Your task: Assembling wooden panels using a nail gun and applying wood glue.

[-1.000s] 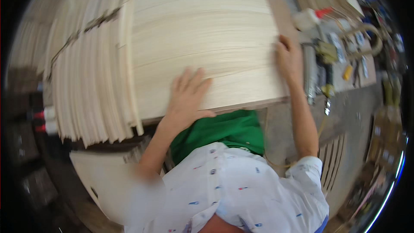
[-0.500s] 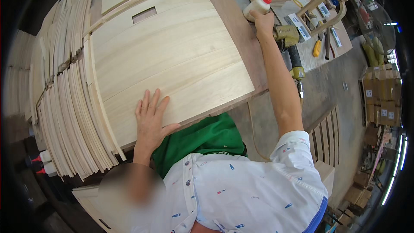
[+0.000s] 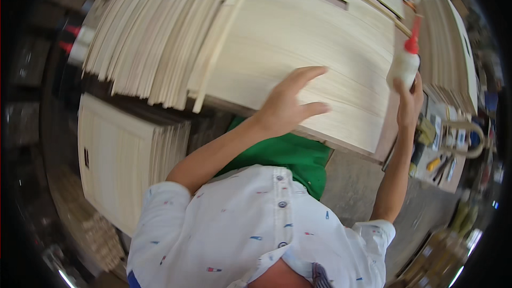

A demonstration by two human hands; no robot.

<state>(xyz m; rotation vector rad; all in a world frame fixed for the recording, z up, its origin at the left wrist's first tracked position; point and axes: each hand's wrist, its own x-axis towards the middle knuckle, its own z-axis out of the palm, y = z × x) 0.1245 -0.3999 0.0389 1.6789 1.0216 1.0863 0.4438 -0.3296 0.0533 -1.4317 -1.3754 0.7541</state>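
Note:
My right hand [image 3: 409,101] is wrapped round a white glue bottle [image 3: 404,69] with a red nozzle, held up over the right side of a pale wooden panel [image 3: 341,69]. The nozzle points up and away from me. Above the panel's near part hovers my left hand [image 3: 290,101], its fingers apart and nothing in it. The panel lies flat on the workbench and has a small rectangular slot [image 3: 334,0] near its far edge. Motion blurs both hands a little.
Thin wooden slats [image 3: 160,37] stand stacked left of the panel. Below them, framed panels [image 3: 114,154] lean together. More boards [image 3: 445,48] are stacked at the right. A nail gun [image 3: 425,130], a curved wooden frame [image 3: 466,138] and a yellow-handled tool [image 3: 434,163] lie on the right.
My left hand has lifted off the panel, where it lay flat. The bottle, still in my right hand, has come over the panel's right side. The whole view has turned left.

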